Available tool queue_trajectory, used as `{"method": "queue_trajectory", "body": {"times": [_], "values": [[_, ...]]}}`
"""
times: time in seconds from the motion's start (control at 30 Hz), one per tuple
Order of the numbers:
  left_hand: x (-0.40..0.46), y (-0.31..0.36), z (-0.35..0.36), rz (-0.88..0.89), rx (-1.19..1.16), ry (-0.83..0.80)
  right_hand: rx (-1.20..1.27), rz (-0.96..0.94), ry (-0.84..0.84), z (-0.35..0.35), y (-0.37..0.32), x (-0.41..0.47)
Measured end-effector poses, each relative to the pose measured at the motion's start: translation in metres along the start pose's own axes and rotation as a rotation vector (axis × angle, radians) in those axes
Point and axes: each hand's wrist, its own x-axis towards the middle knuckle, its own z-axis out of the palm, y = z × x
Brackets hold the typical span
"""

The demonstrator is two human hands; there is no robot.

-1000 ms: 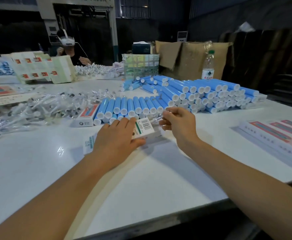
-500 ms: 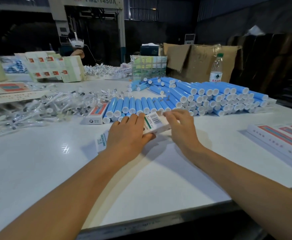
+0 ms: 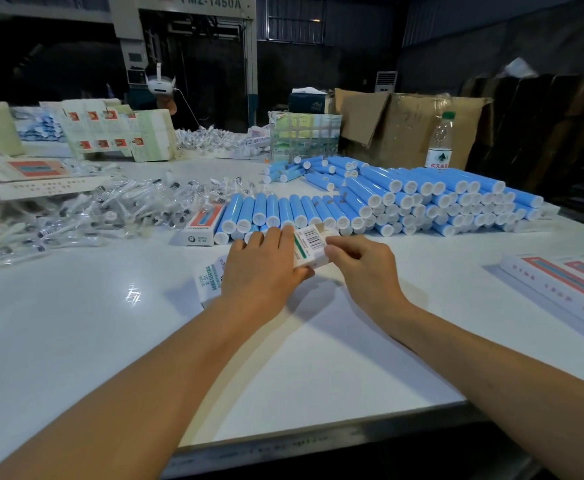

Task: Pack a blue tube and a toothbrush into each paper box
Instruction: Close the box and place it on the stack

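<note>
A white table (image 3: 75,341) seen from above the person's arms. At centre, the left hand (image 3: 262,268) grips a white paper box (image 3: 309,249) lying on the table, while the right hand (image 3: 363,263) pinches its open end at 3 o'clock. Blue tubes (image 3: 404,199) are stacked at 1 o'clock, wrapped toothbrushes (image 3: 86,213) heaped at 10 o'clock, flat boxes (image 3: 560,282) lie at 3 o'clock.

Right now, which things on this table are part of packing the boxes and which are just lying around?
Part of the job:
- paper box, gripped by the left hand and right hand
- blue tubes
- wrapped toothbrushes
- flat boxes

Just lying about:
- water bottle
- cardboard carton
- printed sheets
</note>
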Motion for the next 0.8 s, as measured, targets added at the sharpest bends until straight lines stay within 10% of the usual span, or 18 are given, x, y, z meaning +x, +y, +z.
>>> {"method": "queue_trajectory", "body": {"times": [0.8], "values": [[-0.0074, 0.0093, 0.0039, 0.067, 0.089, 0.073, -0.356, -0.082, -0.110, 0.0033, -0.0065, 0.0003]]}}
